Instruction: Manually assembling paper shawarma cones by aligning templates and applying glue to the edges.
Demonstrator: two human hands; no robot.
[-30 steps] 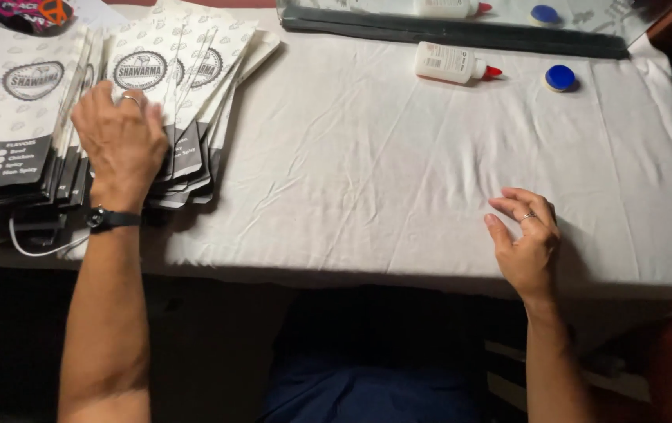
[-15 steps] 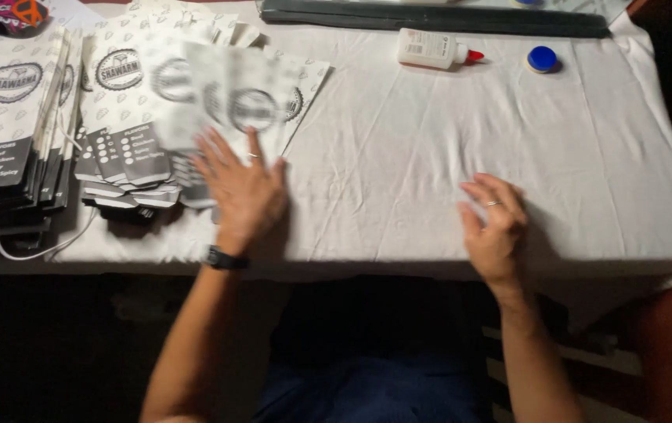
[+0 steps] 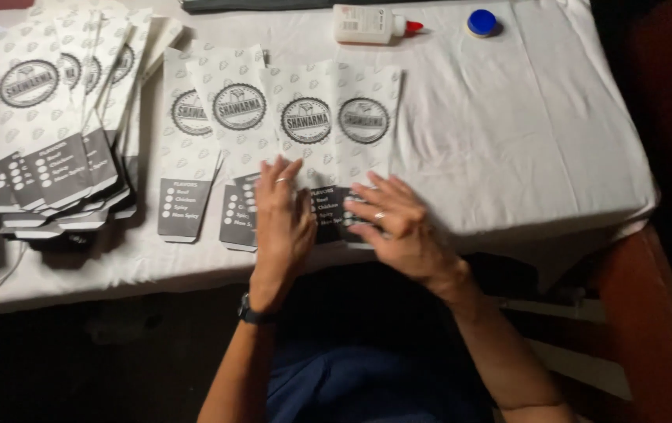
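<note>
White-clothed counter (image 3: 508,141). Left hand (image 3: 281,219) and right hand (image 3: 399,223), both flat and released, press the lower ends of fanned white-and-grey printed paper bags (image 3: 305,117), 12 o'clock of the hands.

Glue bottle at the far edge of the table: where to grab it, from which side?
Probably the white body of the glue bottle, from above, fingers across its short width. It lies flat on the white tablecloth with its red tip pointing right toward the blue cap, so the long flat sides are exposed and clear of other things.
</note>
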